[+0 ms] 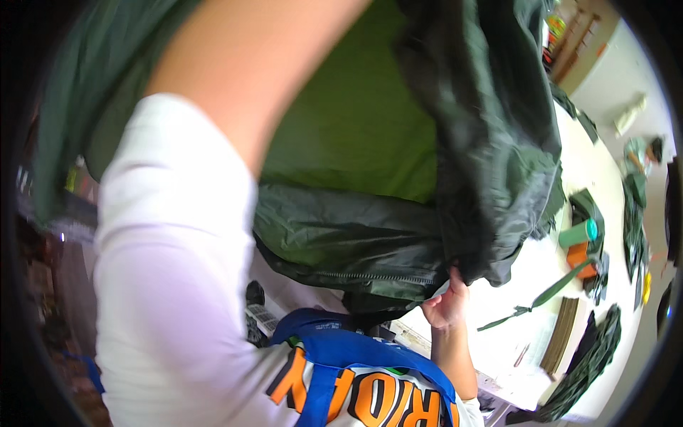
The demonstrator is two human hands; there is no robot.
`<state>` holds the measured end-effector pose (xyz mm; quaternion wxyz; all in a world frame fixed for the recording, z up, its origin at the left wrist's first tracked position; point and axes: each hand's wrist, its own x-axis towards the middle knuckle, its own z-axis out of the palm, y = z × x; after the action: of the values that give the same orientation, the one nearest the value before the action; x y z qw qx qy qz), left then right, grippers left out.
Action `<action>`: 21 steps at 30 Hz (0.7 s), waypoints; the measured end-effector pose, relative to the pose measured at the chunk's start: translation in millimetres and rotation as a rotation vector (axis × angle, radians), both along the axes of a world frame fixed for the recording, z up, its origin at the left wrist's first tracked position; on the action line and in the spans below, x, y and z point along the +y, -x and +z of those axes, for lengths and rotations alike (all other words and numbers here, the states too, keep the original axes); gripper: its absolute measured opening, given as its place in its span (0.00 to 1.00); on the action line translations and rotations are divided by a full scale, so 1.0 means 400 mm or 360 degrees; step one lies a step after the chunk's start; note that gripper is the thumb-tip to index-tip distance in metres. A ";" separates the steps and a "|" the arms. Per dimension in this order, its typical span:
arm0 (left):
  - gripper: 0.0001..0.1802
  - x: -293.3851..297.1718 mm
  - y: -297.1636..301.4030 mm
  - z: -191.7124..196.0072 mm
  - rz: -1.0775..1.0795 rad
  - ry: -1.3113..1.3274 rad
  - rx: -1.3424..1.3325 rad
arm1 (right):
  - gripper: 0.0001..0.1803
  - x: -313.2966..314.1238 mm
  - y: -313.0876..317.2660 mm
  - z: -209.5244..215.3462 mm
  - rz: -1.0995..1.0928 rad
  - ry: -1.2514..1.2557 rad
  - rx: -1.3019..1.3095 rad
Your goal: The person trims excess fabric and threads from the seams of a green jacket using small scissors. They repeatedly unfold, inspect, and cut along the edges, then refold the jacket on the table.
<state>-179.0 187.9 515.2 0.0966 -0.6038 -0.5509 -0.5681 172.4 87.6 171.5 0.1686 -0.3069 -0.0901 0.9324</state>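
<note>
A large dark green zippered garment (348, 217), which looks like a jacket, hangs spread out in front of me. Its lighter green inner side faces me, and a zipper runs along the lower edge. My right hand (448, 302) pinches the garment's lower right corner, near the zipper's end. Across the upper left stretches my left arm in a white sleeve, blurred and raised high. The left hand lies beyond the top of the picture, so its fingers do not show.
A white table (530, 267) extends to the right. On it are a mint green cylinder (578, 233), an orange item (582, 263), a green strap (548, 297), a stack of brown card (562, 334) and crumpled dark green fabric (597, 363). Another person (639, 153) is at the far right.
</note>
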 end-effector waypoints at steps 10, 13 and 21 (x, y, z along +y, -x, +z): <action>0.33 0.147 -0.296 -0.914 -0.0284 0.1181 0.0579 | 0.16 0.278 -0.122 -0.325 -0.0275 -0.0325 -0.0414; 0.32 -0.151 -0.274 -0.999 0.0242 0.1033 0.0278 | 0.14 0.295 -0.159 -0.367 -0.0206 -0.0492 -0.0642; 0.43 -0.410 0.001 -1.360 0.0797 0.0110 -0.3081 | 0.17 0.274 -0.147 -0.295 -0.0154 -0.0926 -0.0830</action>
<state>-179.3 24.0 -28.9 -0.2942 0.2500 -0.5198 -0.7621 231.4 197.2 53.6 0.2637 -0.4768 -0.3759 0.7495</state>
